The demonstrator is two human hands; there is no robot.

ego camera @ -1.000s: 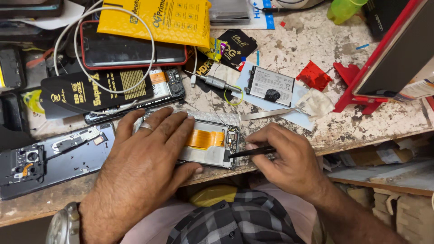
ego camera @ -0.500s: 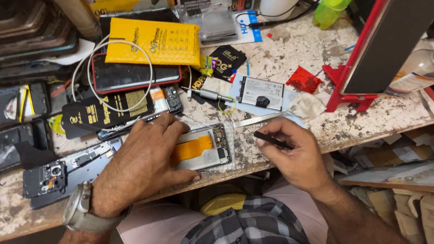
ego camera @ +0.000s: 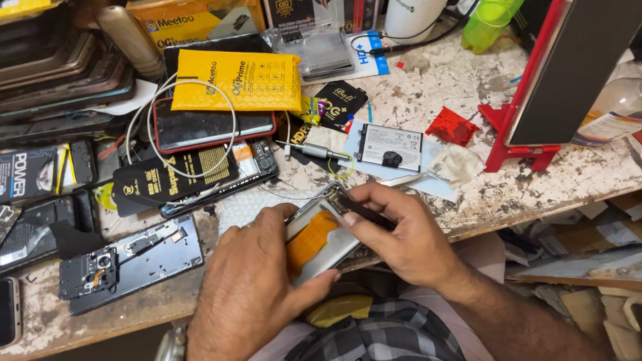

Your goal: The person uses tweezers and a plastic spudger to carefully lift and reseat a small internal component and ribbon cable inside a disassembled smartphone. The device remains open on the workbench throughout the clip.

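Two hands work at the near edge of the bench (ego camera: pixel 468 100), both on an opened phone (ego camera: pixel 321 234) with an orange strip across its inside. The left hand (ego camera: pixel 254 287) cradles the phone from the near side, its grip closed around the lower edge, thumb tip against the frame. The right hand (ego camera: pixel 401 234) comes in from the right, its grip pinched on a thin dark tool (ego camera: pixel 364 212) whose tip rests at the phone's far corner. Just beyond them lies a pale battery (ego camera: pixel 391 147) on a light sheet, with a metal-tipped screwdriver (ego camera: pixel 314 150) to its left. Farther left sit a yellow padded envelope (ego camera: pixel 237 80), a white cable loop (ego camera: pixel 150 127) and a stripped phone body (ego camera: pixel 130 264). A red stand (ego camera: pixel 518 144) props a dark panel at far right.
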